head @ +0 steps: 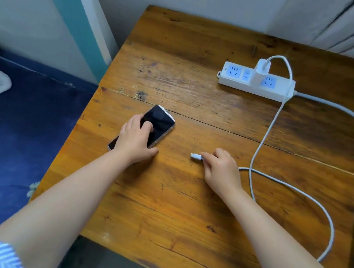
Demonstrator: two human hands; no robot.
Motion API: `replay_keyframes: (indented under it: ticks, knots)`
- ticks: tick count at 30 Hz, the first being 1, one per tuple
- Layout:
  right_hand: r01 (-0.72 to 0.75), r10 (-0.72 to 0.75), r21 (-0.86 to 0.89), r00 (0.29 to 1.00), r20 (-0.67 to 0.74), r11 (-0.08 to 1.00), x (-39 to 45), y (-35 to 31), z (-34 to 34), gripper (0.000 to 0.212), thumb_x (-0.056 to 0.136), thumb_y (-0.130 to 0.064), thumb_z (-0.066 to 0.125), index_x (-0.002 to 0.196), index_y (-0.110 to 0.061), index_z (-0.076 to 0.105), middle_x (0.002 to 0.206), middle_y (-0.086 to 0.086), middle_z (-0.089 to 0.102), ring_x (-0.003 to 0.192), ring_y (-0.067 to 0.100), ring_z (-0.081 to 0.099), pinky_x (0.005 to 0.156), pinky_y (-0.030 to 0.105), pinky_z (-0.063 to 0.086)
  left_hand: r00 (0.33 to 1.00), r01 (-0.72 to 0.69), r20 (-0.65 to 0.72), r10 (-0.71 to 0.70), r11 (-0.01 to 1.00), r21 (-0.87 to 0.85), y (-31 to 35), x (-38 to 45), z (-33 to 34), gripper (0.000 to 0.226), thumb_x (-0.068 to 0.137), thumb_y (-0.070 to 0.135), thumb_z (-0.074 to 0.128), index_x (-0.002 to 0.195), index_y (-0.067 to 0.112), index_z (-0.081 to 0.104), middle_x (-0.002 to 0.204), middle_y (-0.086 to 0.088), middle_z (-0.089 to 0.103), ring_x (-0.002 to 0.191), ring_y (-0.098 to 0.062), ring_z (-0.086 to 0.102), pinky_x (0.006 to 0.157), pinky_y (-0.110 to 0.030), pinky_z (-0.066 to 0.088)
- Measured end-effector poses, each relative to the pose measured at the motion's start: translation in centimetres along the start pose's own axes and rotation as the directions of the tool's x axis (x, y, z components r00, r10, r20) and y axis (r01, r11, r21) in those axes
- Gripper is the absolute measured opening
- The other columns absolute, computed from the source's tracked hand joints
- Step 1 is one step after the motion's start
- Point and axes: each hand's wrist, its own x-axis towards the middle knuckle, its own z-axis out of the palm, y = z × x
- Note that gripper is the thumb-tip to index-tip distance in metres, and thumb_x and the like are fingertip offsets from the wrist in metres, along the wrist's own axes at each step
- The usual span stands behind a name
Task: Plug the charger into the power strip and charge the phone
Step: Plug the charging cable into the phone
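Wooden table (195, 205) | left hand (135, 140) flat, fingers spread on phone (160, 122) | right hand (221, 170) pinching cable plug (196, 156)

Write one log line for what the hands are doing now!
charger: in power strip | left hand: on phone | right hand: pinching cable plug | phone: unplugged

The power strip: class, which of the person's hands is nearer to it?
Right. The right hand pinches the cable plug on the table, below the power strip. The left hand rests on the phone, farther to the left.
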Motion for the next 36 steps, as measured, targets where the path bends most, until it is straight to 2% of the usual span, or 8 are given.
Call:
replay_keyframes:
  ticks: [3, 6, 12, 16, 18, 25, 31, 36]
  knots:
    - [-0.045, 0.045, 0.066, 0.999, -0.003, 0.997, 0.2, 0.4, -0.2, 0.022, 0.089, -0.005, 0.051, 0.106, -0.002, 0.064, 0.09, 0.022, 0.06, 0.085, 0.036, 0.054, 0.069, 0.04, 0.045, 0.986, 0.14, -0.082, -0.144, 0.989, -0.05, 1.5, 1.0, 0.1, 0.064, 0.075, 0.044, 0.069, 0.122, 0.009, 0.042, 0.141, -0.02, 0.037, 0.131, -0.036, 0.033, 0.109, -0.046, 0.03]
    - [-0.071, 0.072, 0.119, 0.997, -0.007, 0.99, 0.6, 0.4, -0.9, 0.022, 0.089, -0.006, 0.051, 0.107, -0.002, 0.064, 0.091, 0.024, 0.059, 0.088, 0.036, 0.053, 0.07, 0.039, 0.044, 0.983, 0.146, -0.104, -0.153, 0.987, -0.069, 1.6, 1.9, -0.6, 0.07, 0.073, 0.041, 0.073, 0.125, 0.007, 0.042, 0.13, -0.017, 0.049, 0.121, -0.034, 0.043, 0.101, -0.043, 0.039]
    - [-0.078, 0.098, 0.249, 0.993, -0.068, 0.965, 1.7, -0.2, -3.4, 0.023, 0.088, -0.01, 0.057, 0.109, -0.005, 0.064, 0.091, 0.023, 0.059, 0.091, 0.032, 0.049, 0.069, 0.024, 0.027, 0.975, -0.222, -0.039, 0.22, 0.974, -0.051, 1.7, 0.0, -0.5, 0.073, 0.072, 0.032, 0.075, 0.131, 0.006, 0.041, 0.137, -0.015, 0.043, 0.128, -0.03, 0.036, 0.106, -0.041, 0.034]
    - [-0.074, 0.107, 0.337, 0.991, -0.079, 0.939, 1.9, -1.0, -5.4, 0.022, 0.087, -0.01, 0.058, 0.107, -0.003, 0.065, 0.092, 0.02, 0.061, 0.082, 0.019, 0.044, 0.07, 0.028, 0.033, 0.911, -0.412, -0.07, 0.407, 0.908, -0.073, 2.1, -1.8, -0.9, 0.074, 0.069, 0.023, 0.079, 0.129, -0.001, 0.043, 0.137, -0.022, 0.043, 0.129, -0.035, 0.037, 0.107, -0.043, 0.034]
    - [-0.07, 0.091, 0.317, 0.995, -0.052, 0.946, 1.7, -1.5, -5.9, 0.022, 0.088, -0.012, 0.058, 0.106, -0.004, 0.065, 0.093, 0.019, 0.062, 0.083, 0.021, 0.048, 0.07, 0.029, 0.034, 0.878, -0.478, -0.061, 0.475, 0.876, -0.06, 2.3, -2.5, -1.1, 0.075, 0.064, 0.018, 0.082, 0.125, -0.006, 0.046, 0.134, -0.028, 0.045, 0.127, -0.041, 0.04, 0.104, -0.049, 0.036]
    - [-0.002, -0.003, 0.201, 1.0, 0.023, 0.98, 0.7, -2.5, -7.2, 0.02, 0.09, -0.014, 0.055, 0.104, -0.006, 0.067, 0.091, 0.018, 0.062, 0.087, 0.029, 0.053, 0.072, 0.037, 0.039, 0.851, -0.524, -0.063, 0.522, 0.851, -0.03, 2.7, -3.4, -1.1, 0.078, 0.051, 0.007, 0.088, 0.114, -0.018, 0.051, 0.121, -0.041, 0.05, 0.113, -0.054, 0.049, 0.092, -0.06, 0.042]
    - [-0.002, -0.006, 0.123, 0.998, 0.067, 0.992, 0.9, -2.5, -7.3, 0.021, 0.09, -0.018, 0.054, 0.104, -0.009, 0.068, 0.091, 0.014, 0.062, 0.088, 0.028, 0.054, 0.071, 0.034, 0.039, 0.838, -0.544, -0.052, 0.543, 0.839, -0.006, 2.5, -3.6, -1.0, 0.077, 0.054, 0.009, 0.088, 0.116, -0.017, 0.05, 0.123, -0.04, 0.049, 0.114, -0.054, 0.048, 0.09, -0.063, 0.043]
    - [-0.005, -0.004, 0.087, 0.995, 0.098, 0.996, 0.9, -2.7, -7.0, 0.021, 0.09, -0.018, 0.054, 0.103, -0.009, 0.068, 0.08, 0.002, 0.048, 0.086, 0.026, 0.052, 0.069, 0.03, 0.034, 0.812, -0.582, -0.022, 0.583, 0.812, 0.051, 2.6, -3.8, -1.0, 0.076, 0.052, 0.01, 0.089, 0.112, -0.017, 0.052, 0.118, -0.042, 0.052, 0.109, -0.056, 0.052, 0.085, -0.065, 0.044]
